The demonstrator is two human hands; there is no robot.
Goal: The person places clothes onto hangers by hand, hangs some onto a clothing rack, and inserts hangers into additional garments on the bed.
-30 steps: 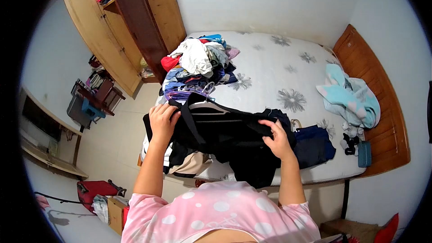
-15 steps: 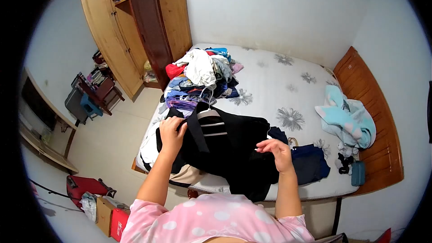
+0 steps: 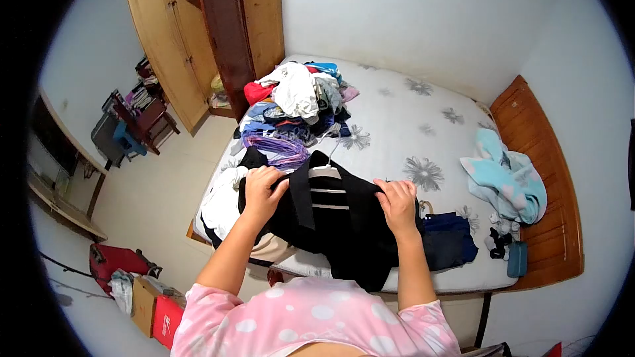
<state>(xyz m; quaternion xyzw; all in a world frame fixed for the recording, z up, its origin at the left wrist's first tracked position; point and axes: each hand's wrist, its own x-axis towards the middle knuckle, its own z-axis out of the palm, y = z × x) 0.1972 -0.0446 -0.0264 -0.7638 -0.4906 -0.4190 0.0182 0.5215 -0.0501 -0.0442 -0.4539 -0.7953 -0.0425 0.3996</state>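
Note:
A black jacket hangs on a white hanger whose hook points up, in front of me at the bed's near edge. My left hand is closed on the jacket's left shoulder. With pinched fingers my right hand grips the right shoulder. Pale bars of the hanger show between the open front edges. Just beyond the collar lies a bundle of purple hangers. Folded dark blue clothing lies to the right of my right hand.
A heap of mixed clothes sits at the bed's far left, near the wooden wardrobe. White clothing lies on the left edge. A light blue blanket and a teal case are by the headboard.
My right hand has moved up and left, from loosely open fingers to a grip on the jacket's right shoulder. The hanger and collar have shifted slightly right. My left hand keeps its hold.

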